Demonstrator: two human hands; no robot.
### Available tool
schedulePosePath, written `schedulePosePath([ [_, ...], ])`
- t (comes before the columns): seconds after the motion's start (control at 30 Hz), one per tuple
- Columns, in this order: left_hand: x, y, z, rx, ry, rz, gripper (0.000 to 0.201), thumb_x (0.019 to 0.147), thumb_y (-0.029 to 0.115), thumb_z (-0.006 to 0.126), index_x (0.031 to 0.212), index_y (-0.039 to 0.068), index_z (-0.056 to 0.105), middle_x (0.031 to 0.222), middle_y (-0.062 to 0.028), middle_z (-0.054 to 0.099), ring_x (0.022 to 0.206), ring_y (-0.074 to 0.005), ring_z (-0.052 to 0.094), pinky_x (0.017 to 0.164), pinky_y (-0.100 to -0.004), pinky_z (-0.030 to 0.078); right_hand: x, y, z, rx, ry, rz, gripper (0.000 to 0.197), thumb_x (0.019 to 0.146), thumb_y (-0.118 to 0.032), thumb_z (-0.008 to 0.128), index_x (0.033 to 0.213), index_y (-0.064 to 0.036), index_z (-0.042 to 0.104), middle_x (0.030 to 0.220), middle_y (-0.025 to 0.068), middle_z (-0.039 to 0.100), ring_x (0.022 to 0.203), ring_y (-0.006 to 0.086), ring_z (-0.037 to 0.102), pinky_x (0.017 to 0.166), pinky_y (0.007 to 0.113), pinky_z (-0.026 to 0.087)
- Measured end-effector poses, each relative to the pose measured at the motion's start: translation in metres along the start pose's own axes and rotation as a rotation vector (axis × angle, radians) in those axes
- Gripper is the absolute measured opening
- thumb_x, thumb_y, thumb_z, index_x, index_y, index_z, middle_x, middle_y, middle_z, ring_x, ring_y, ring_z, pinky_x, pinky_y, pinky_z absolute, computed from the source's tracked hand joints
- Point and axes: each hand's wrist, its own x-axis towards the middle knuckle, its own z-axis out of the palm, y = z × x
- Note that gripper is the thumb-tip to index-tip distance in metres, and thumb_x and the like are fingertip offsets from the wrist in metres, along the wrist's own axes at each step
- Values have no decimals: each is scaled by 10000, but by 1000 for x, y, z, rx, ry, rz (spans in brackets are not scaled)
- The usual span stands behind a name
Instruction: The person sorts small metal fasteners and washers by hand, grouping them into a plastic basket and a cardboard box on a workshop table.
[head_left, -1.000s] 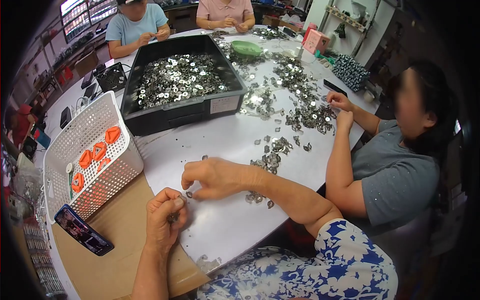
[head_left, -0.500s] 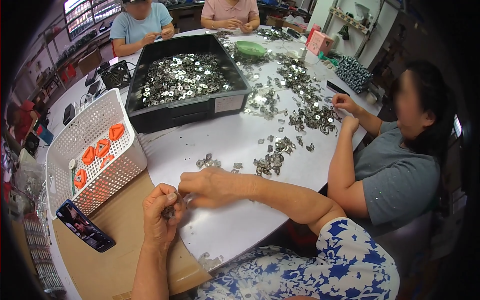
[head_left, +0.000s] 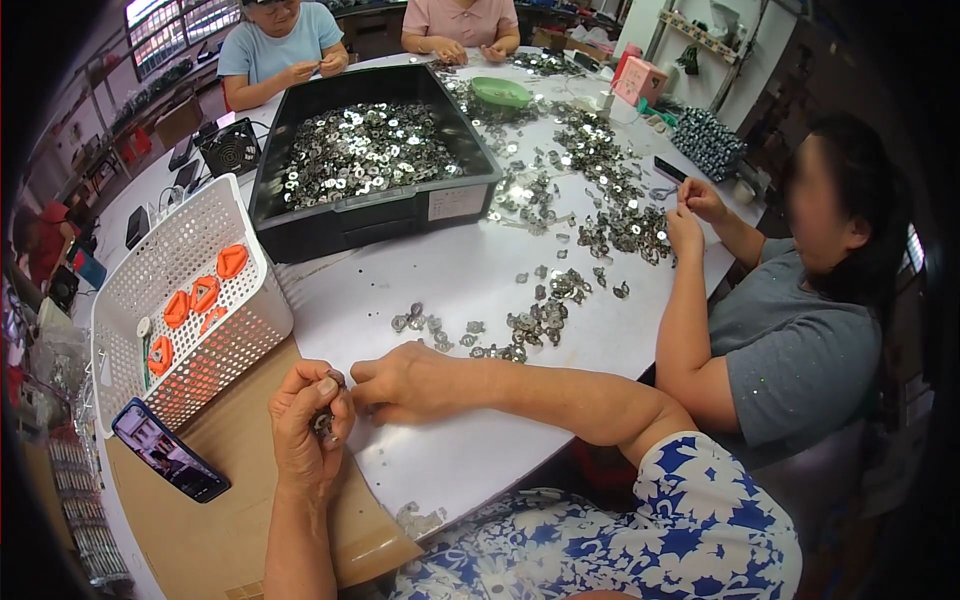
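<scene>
My left hand [head_left: 300, 432] is closed over the brown cardboard, its fingers curled round several small metal parts [head_left: 323, 424] that show between thumb and palm. Just to its right, my right hand [head_left: 408, 383] is held low over the white table with fingers bent inward, their tips close to the left hand. Whatever those right fingertips may hold is hidden. Loose small metal parts [head_left: 418, 322] lie beyond my right hand, and a denser pile [head_left: 538, 322] spreads past my right forearm.
A white perforated basket [head_left: 268, 300] with orange pieces [head_left: 232, 262] stands at left, a phone [head_left: 170, 452] leaning in front. Beyond is a black bin [head_left: 340, 235] full of metal parts. A co-worker [head_left: 800, 340] sits at right; two more people work across the table near a green bowl [head_left: 500, 93].
My left hand has shifted slightly left and tilted. The right hand has moved a little left and down, uncovering more loose parts. The co-worker's hands at right have come together.
</scene>
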Motion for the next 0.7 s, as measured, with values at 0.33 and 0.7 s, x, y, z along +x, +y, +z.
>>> schedulePosePath([
  [0.33, 4, -4, -4, -35, 12, -44, 41, 934, 77, 594, 935, 36, 595, 719, -103, 637, 479, -109, 502, 365, -193, 315, -6, -2, -13, 5, -52, 76, 131, 869, -156, 698, 907, -35, 669, 960, 150, 647, 895, 370, 690, 808, 462, 553],
  [0.7, 6, -5, -7, -3, 23, -88, 80, 962, 114, 610, 924, 47, 589, 759, -90, 648, 536, -91, 541, 375, -178, 321, -13, -8, -33, 46, -147, 71, 123, 878, -72, 621, 986, -28, 658, 965, 132, 629, 889, 356, 673, 813, 452, 529],
])
